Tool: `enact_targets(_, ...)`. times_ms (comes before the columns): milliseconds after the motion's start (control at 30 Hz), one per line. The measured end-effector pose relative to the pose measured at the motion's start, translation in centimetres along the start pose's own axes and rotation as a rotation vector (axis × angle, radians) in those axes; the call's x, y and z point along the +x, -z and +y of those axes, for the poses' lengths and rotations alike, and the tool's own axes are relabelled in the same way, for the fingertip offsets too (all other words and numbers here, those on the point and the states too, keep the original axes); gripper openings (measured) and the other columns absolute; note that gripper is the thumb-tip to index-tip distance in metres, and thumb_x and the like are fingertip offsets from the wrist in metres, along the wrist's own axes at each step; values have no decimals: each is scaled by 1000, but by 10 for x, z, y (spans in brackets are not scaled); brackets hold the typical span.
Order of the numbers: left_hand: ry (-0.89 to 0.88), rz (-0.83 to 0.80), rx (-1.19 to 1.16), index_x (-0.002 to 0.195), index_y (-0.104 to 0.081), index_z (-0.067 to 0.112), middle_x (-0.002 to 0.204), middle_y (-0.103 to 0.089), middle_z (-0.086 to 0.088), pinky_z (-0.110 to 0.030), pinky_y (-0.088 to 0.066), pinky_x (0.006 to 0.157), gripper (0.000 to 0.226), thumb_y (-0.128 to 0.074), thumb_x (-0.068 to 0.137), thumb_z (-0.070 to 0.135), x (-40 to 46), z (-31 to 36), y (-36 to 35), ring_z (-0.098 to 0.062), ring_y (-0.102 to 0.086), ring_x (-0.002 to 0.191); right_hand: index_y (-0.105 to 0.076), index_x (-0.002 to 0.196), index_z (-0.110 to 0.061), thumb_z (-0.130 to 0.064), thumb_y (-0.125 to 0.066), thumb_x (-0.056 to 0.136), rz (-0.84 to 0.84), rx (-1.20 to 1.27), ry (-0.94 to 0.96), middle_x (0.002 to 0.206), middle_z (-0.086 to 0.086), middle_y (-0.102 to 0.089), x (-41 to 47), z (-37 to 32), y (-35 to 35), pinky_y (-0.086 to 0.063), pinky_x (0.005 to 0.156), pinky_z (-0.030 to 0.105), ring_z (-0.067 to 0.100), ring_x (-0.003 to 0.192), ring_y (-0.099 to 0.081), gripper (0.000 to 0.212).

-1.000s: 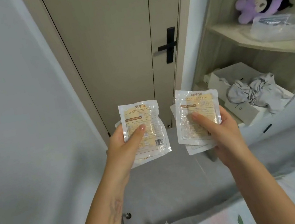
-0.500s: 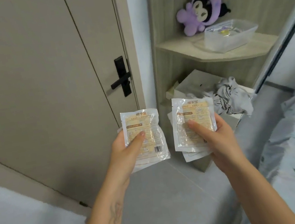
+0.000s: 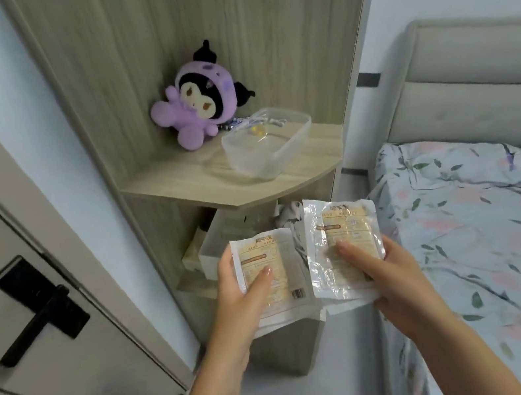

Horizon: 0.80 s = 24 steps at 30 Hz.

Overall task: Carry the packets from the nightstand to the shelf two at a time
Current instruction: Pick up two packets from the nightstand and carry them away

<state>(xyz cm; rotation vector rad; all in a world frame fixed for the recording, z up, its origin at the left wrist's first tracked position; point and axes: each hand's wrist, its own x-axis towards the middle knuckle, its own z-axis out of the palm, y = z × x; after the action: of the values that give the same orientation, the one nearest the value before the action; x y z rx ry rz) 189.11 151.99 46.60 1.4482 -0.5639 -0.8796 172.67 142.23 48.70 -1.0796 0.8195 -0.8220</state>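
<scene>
1. Packets fill both my hands: my left hand (image 3: 237,292) grips the left packets (image 3: 272,272), thumb pressed on the printed face, fingers curled behind.
2. My right hand (image 3: 382,266) grips the right packets (image 3: 343,238) the same way, thumb on top; another packet's edge peeks out beneath each front one.
3. Both sets are held upright, faces toward me, side by side and nearly touching, the right one slightly higher.
4. At 12 o'clock from the hands, the wooden shelf (image 3: 215,184) carries a clear plastic container (image 3: 268,142) and, at 11 o'clock, a purple plush toy (image 3: 200,103) just beside the container.
5. Directly behind the packets, below that shelf board, sits an open cardboard box (image 3: 224,238) with grey cloth (image 3: 290,214) in it.
6. At 9 o'clock stands a door with a black handle (image 3: 41,305).
7. At 3 o'clock lies a bed (image 3: 483,227) in floral sheets, its padded headboard (image 3: 475,82) at 2 o'clock.
</scene>
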Motion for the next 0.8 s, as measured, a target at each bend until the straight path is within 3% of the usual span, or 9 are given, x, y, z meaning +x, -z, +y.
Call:
enact_targets(100, 4, -10, -17, 143, -33, 31, 121, -62, 8, -30, -51, 93, 63, -64, 91, 12, 54, 17, -21, -6, -60, 108, -67, 111, -5, -26, -65, 81, -32, 7, -18, 101, 11, -75, 49, -22, -1, -58, 66, 26, 22, 88, -73, 36)
enact_targets(167, 13, -11, -38, 144, -32, 28, 118, -64, 7, -38, -49, 98, 64, -63, 91, 11, 85, 30, -32, -10, -62, 108, -68, 110, -8, -29, -60, 85, -50, -5, -3, 102, 12, -75, 78, -37, -7, -59, 70, 33, 24, 91, -73, 34)
enact_targets(233, 19, -24, -85, 137, -43, 21, 112, -69, 2, -35, -52, 91, 51, -58, 92, 6, 109, 45, -40, -13, -66, 102, -68, 108, -11, -28, -60, 88, -42, -79, 46, 102, 10, -75, 105, -44, -16, -58, 80, 38, 25, 94, -72, 28)
enact_targets(333, 50, -49, -221, 118, -58, 20, 105, -74, -3, -33, -55, 78, 28, -54, 92, 10, 136, 64, -49, -16, -71, 93, -67, 109, -17, -23, -62, 91, -17, -196, 124, 101, 2, -76, 139, -46, -33, -58, 82, 32, 20, 96, -72, 20)
enact_targets(467, 51, -76, -298, 123, -56, 25, 106, -73, -2, -45, -56, 84, 47, -68, 82, 43, 177, 85, -58, -20, -71, 96, -63, 114, -33, -38, -65, 89, -86, -295, 242, 115, 0, -69, 179, -48, -59, -54, 93, 40, 18, 109, -65, 26)
enact_targets(533, 36, -85, -301, 119, -57, 26, 97, -76, 5, -41, -57, 82, 39, -70, 83, 33, 196, 94, -60, -15, -73, 91, -58, 119, -38, -45, -64, 88, -82, -335, 293, 122, -3, -64, 195, -51, -70, -48, 100, 42, 16, 119, -58, 33)
enact_targets(633, 51, -154, -314, 117, -59, 24, 96, -76, 5, -39, -56, 85, 31, -65, 87, 24, 221, 106, -62, -14, -73, 91, -45, 134, -25, -30, -59, 94, -100, -272, 317, 122, -7, -66, 217, -59, -82, -49, 98, 28, 7, 117, -60, 43)
enact_targets(700, 44, -198, -294, 119, -60, 25, 103, -75, 3, -42, -54, 91, 34, -66, 86, 27, 236, 111, -61, -14, -71, 97, -34, 142, -25, -33, -52, 92, -94, -264, 286, 124, -16, -64, 230, -64, -83, -47, 98, 17, -3, 117, -57, 53)
enact_targets(800, 16, -202, -243, 126, -55, 26, 110, -73, 5, -40, -51, 96, 38, -64, 89, 27, 255, 121, -63, -9, -69, 102, -45, 136, -29, -41, -40, 96, -111, -366, 287, 128, -15, -59, 246, -72, -84, -40, 109, 25, -4, 122, -52, 42)
